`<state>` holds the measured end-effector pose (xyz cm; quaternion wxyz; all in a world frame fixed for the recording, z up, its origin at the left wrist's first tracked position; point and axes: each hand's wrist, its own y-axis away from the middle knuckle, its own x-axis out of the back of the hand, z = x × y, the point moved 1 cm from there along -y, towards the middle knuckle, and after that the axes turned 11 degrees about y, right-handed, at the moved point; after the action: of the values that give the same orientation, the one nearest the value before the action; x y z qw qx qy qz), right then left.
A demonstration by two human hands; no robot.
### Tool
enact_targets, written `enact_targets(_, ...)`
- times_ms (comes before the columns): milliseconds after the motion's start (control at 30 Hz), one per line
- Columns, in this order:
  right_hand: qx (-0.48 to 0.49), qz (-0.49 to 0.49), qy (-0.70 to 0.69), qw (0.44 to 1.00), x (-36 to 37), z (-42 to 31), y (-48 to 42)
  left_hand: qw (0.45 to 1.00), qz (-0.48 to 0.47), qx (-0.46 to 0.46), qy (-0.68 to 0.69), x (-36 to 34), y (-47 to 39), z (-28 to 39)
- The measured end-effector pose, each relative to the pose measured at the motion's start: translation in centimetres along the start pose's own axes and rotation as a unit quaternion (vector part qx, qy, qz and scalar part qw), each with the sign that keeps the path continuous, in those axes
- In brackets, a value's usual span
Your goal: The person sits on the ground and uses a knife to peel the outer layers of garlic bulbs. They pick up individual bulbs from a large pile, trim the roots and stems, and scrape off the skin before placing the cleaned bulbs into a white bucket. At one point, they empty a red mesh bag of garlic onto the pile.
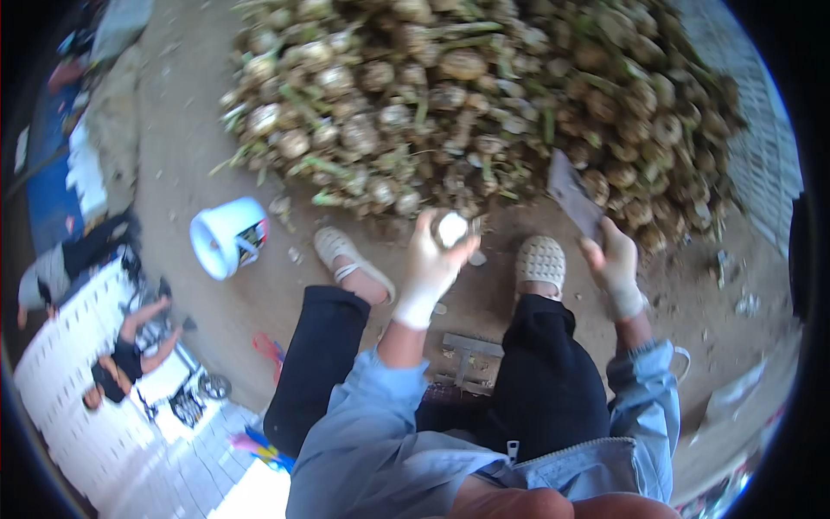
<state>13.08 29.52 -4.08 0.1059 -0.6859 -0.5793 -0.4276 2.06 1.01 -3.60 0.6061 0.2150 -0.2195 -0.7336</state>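
Note:
My left hand, in a pale glove, holds a round bulb-like vegetable with a bright white cut face turned up. To the right, my right hand, gloved the same way, grips a broad-bladed cleaver. Its handle is hidden in my fingers, and the blade points away from me and slightly left. The cleaver is apart from the vegetable. Just beyond both hands rises a large heap of brownish bulb-like vegetables, many with green stalk stubs.
A white plastic bucket lies tipped on the dirt floor to the left. Below me part of a low stool shows. Pale mesh sacking borders the heap's right side. Two other people and a motorbike are at far left.

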Motion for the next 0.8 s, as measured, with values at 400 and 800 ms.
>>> enact_targets(400, -0.078, -0.116, -0.138, 0.981, -5.6, -2.9, 2.6, 0.643, 0.246, -0.188, -0.7, 5.4, -12.7, 8.7)
enact_targets(800, 0.017, -0.172, -0.172, 0.97, -2.4, -8.2, -1.3, 0.975, -0.065, -0.171, -0.126, 3.8, -3.9, 9.6)
